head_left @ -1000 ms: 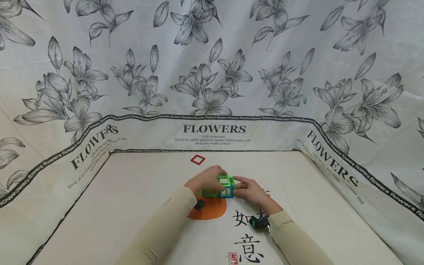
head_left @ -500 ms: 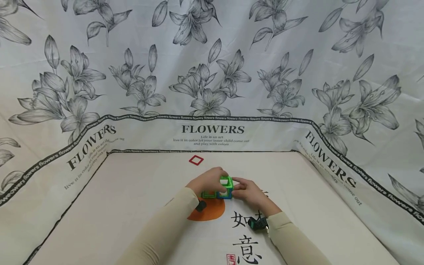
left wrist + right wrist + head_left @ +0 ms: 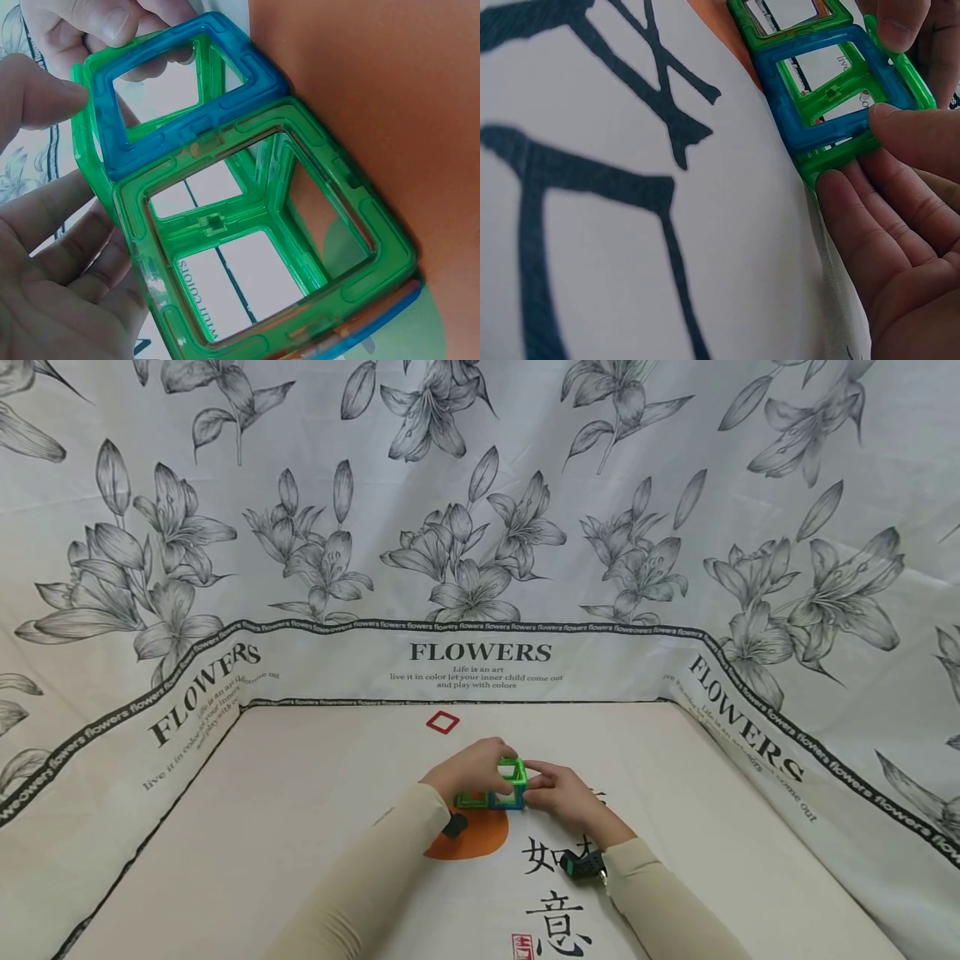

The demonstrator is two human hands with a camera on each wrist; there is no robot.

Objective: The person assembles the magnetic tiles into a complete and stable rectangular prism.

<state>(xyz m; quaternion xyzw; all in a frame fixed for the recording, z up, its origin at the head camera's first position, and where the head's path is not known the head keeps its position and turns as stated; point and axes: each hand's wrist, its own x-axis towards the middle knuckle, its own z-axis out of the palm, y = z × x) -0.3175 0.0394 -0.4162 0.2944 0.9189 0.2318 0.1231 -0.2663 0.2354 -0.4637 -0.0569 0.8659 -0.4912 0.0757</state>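
Green and blue open-framed magnetic tiles (image 3: pixel 519 767) are joined into box shapes on the cloth. My left hand (image 3: pixel 474 768) holds this build from the left. In the left wrist view its thumb (image 3: pixel 41 94) presses a leaning green tile, its fingers are behind, and a large green tile (image 3: pixel 390 244) faces the camera beside a blue tile (image 3: pixel 259 64). My right hand (image 3: pixel 561 793) grips the right end. In the right wrist view the right thumb (image 3: pixel 915 135) lies on the blue tile (image 3: pixel 776 101), with the fingers by the green side under it.
A red square tile (image 3: pixel 452 727) lies alone near the back of the table. The white cloth carries an orange printed disc (image 3: pixel 483 839) and black brush characters (image 3: pixel 558 927). Flower-printed fabric walls (image 3: pixel 480 668) enclose the back and sides.
The head view has drifted slightly. Both hands stay around the tile build in nearly the same pose, and the red tile has not moved.
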